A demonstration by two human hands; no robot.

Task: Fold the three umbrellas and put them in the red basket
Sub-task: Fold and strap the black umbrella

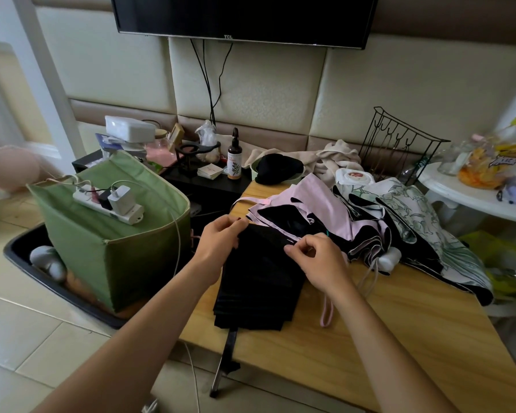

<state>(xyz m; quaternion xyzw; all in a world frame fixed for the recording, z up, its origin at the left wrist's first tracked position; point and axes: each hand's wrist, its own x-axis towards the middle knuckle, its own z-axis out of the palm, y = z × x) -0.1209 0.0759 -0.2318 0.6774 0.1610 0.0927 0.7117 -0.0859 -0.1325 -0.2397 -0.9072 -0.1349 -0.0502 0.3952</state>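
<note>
Far to my left a black tray (21, 248) sits on the floor, and in it stands a green fabric bin (125, 257) with a white power strip (108, 204) lying across its open top, a white charger plugged into it. What lies inside the bin I cannot tell.

My left hand (218, 242) pinches the upper left edge of the black umbrella (259, 281) — fingers curled onto the cloth. That umbrella lies flat in pleats on the wooden desk (399, 332), its shaft (225, 365) sticking out past the near edge.

My right hand (316, 257) pinches the same black cloth along its upper right edge, thumb and fingers closed on it.

Just behind lies the pink umbrella (319, 201), half open and crumpled, its white handle (389, 257) resting on the desk, its pink strap (326, 314) trailing toward me. Touching it on the right is the leaf-print umbrella (423, 231), spread loosely — its lower edge hangs off the desk's right side.

Behind them a small green bowl (253, 171) holds a black cap (277, 168).
</note>
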